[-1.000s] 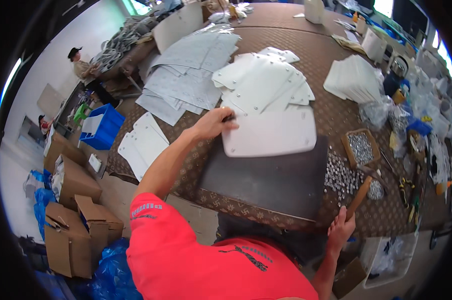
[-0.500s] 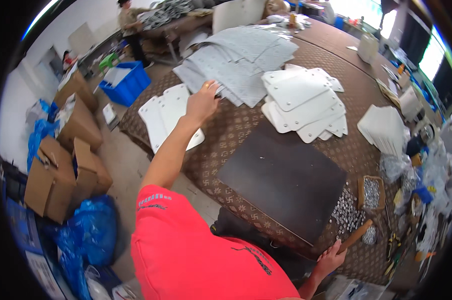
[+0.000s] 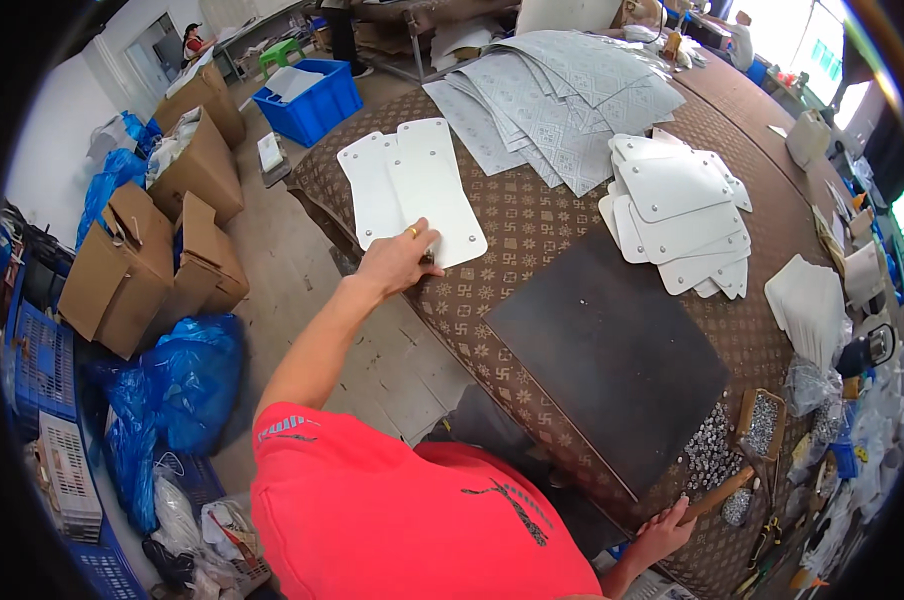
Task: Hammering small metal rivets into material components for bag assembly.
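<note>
Pal: What step is this?

Me: I'm far away, working through the head camera, and I think it's the picking-up step. My left hand [image 3: 397,262] is at the near edge of a white panel [image 3: 434,185] with shiny studs [image 3: 442,240] near its corners.

Pal: Where is that panel?

Me: It lies on the left part of the brown surface [image 3: 527,220], lapping over a second panel [image 3: 369,190]. Some grey sheets [image 3: 542,105] are just past it.

Pal: Have the fingers got it?

Me: I can't tell. They bend over the edge, but I can't see if they pinch it tight.

Pal: And your other side?

Me: The fingers of my right hand [image 3: 662,532] are wrapped round the wooden handle of a hammer [image 3: 720,494] (a bit like holding a big spoon). It's beside the dark mat [image 3: 612,350], near lots of little metal bits [image 3: 709,440].

Pal: What does the next move need?

Me: I'd say a good pinch, then a slow, flat lift, or the second panel might slide along too. The hammer should not bump those little bits.
</note>
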Available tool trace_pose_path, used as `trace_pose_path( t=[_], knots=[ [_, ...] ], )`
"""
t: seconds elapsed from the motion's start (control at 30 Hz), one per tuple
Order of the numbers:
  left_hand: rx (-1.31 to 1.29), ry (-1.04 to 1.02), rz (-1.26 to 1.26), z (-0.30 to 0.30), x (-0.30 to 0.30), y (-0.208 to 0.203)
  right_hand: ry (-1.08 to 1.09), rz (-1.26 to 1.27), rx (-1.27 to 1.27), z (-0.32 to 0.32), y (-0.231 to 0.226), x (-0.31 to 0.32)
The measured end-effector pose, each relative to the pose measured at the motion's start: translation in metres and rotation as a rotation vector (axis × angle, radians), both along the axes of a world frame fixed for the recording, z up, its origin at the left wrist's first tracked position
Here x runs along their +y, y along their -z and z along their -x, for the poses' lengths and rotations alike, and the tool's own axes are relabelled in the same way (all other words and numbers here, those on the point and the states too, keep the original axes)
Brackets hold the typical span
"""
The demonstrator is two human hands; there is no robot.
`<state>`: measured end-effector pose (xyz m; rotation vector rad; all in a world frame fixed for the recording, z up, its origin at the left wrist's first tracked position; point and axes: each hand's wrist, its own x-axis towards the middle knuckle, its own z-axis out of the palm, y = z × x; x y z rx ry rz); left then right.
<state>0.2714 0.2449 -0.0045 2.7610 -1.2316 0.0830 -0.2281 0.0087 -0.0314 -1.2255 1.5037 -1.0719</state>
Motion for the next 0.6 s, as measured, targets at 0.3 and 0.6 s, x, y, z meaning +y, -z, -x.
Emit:
trace_pose_path(
  t=[0.3, 0.6],
  knots=[
    [-0.31, 0.416, -0.2, -0.006, -0.003, 0.014, 0.011, -0.026, -0.071, 0.005, 0.0, 0.002],
    [-0.306, 0.315, -0.042, -0.043, 0.0, -0.026, 0.025, -0.046, -0.118, 0.002, 0.001, 0.001]
  ],
)
